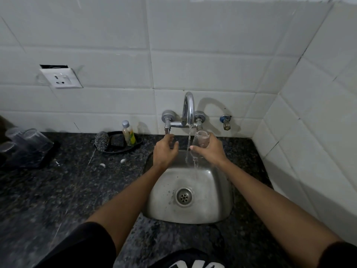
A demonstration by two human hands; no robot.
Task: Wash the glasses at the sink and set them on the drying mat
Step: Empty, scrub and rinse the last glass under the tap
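My right hand (209, 150) grips a clear glass (201, 137) beside the running stream from the tap (188, 109), over the back of the steel sink (218, 209). Water falls past the glass into the basin. My left hand (165, 151) reaches up to the left tap handle (167, 128), fingers curled at the handle; whether they grip it is not clear. Several clear glasses (32, 140) stand upside down on a dark drying mat (40, 161) at the far left of the counter.
A black dish (139, 142) behind the sink holds a steel scrubber (101, 141), a dark sponge and a small bottle (129, 135). A wall socket (60, 78) hangs loose on the tiles. A small valve (225, 121) sits right of the tap. The tiled wall closes in on the right.
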